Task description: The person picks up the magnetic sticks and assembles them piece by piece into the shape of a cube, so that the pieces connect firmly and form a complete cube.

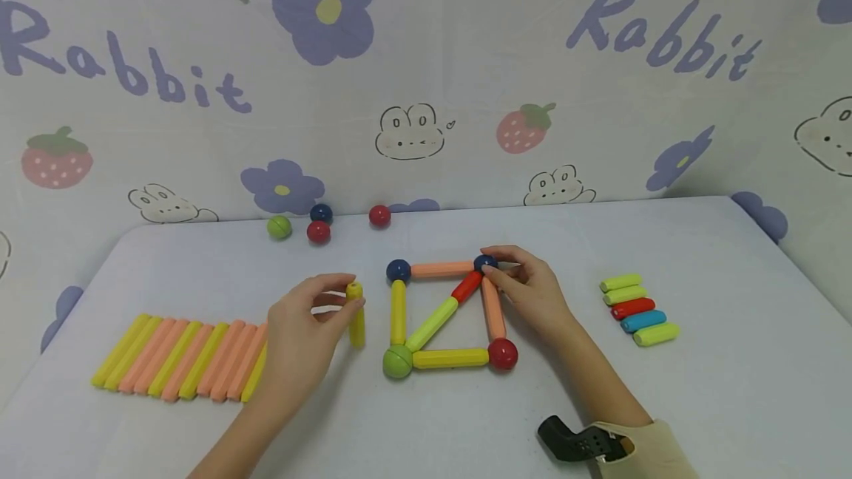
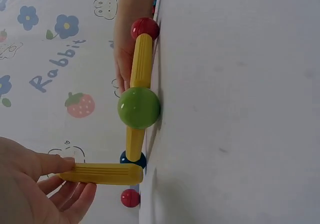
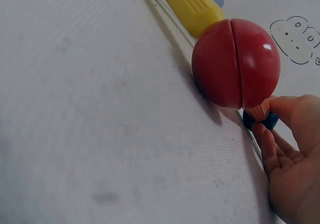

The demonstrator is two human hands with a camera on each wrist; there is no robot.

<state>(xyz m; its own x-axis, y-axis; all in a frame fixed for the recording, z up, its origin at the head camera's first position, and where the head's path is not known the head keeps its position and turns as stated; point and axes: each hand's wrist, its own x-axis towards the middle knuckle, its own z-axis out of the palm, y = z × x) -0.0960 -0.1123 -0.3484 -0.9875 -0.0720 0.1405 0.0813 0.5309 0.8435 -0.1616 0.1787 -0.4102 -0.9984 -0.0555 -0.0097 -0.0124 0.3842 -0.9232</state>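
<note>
My left hand (image 1: 302, 335) pinches a yellow rod (image 1: 357, 327) near its top and holds it upright, just left of a square frame of rods and balls. With thumb and fingers, my right hand (image 1: 535, 294) grips the dark blue ball (image 1: 484, 262) at the frame's far right corner. Another blue ball (image 1: 399, 271) forms the far left corner; a green ball (image 1: 397, 362) and a red ball (image 1: 503, 354) form the near ones. Yellow and orange rods make the sides. A red rod (image 1: 467, 286) and a lime rod (image 1: 431, 324) run along the diagonal.
Yellow and orange rods (image 1: 176, 357) lie in a row at the left, partly behind my left hand. Short lime, red and blue rods (image 1: 637, 309) lie at the right. Loose balls (image 1: 319, 233) sit along the table's back edge, before a printed cloth (image 1: 439, 58).
</note>
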